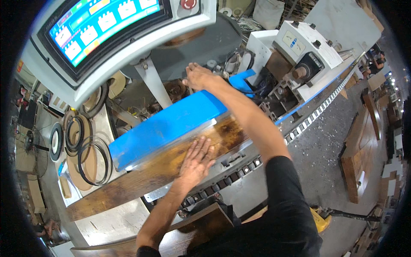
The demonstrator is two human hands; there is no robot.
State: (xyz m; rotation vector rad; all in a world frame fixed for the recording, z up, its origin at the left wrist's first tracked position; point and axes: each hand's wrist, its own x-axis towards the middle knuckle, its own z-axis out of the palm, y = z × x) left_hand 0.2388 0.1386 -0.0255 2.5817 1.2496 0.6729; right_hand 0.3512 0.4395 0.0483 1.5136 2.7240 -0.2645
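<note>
My left hand (198, 159) lies flat, fingers stretched out, on top of a long brown wooden board (141, 182). The board lies along the near side of a machine, against a long blue cover (167, 126). My right arm reaches across the board and past the blue cover's far end. Beyond it, my right hand (202, 78) hovers over the machine's inner parts, its fingers loosely bent and a little apart. Nothing shows in that hand, though its underside is hidden.
A control screen (102, 25) with a red button (188, 3) overhangs the far left. Coils of edge strip (92, 160) lie at left. A white machine unit (306, 47) and roller track (317, 118) run to the right. Dark wooden panels (357, 150) stand at right.
</note>
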